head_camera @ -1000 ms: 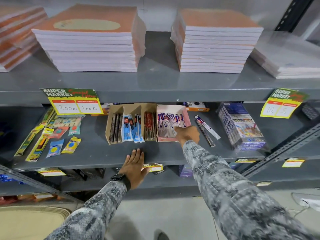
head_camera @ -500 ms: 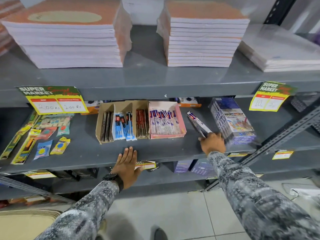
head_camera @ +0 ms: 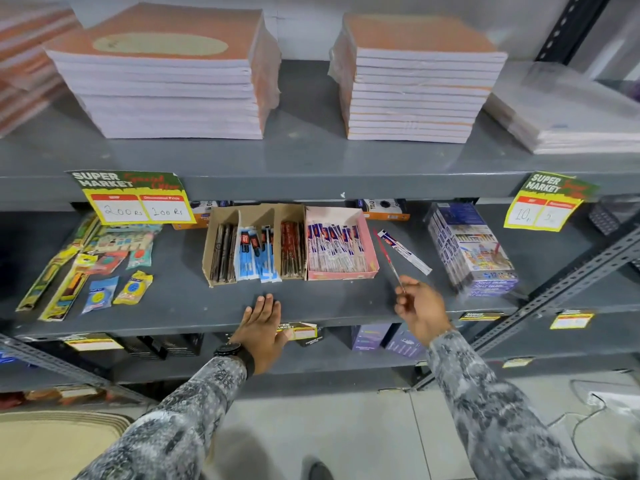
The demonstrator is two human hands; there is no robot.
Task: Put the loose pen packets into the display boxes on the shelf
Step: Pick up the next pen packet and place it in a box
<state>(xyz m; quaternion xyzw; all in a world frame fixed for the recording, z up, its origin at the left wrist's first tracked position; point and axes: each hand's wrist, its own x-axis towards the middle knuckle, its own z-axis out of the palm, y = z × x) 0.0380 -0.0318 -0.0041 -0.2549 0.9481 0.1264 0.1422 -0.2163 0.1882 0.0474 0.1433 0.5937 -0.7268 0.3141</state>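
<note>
A brown cardboard display box [head_camera: 221,216] with three compartments of dark, blue and red pen packets stands on the middle shelf [head_camera: 180,303]. A pink display box [head_camera: 370,244] full of white-and-blue packets sits against its right side. One white-and-blue pen packet [head_camera: 405,251] lies loose on the shelf right of the pink box. My right hand [head_camera: 420,311] pinches the near end of a thin red pen packet [head_camera: 387,258], lifted slantwise above the shelf. My left hand [head_camera: 260,329] rests flat on the shelf's front edge, fingers apart, holding nothing.
Stacks of notebooks [head_camera: 166,81] fill the upper shelf. A wrapped pack of colour-pen boxes [head_camera: 471,249] stands right of the loose packet. Stationery packets [head_camera: 100,261] lie at the left. Price cards [head_camera: 133,199] hang from the shelf edge. A slanted metal brace [head_camera: 568,282] crosses the right.
My right hand left the pink box, moved right to the loose packets, closed on the thin red one and lifted it toward me. The left hand stayed on the shelf edge.
</note>
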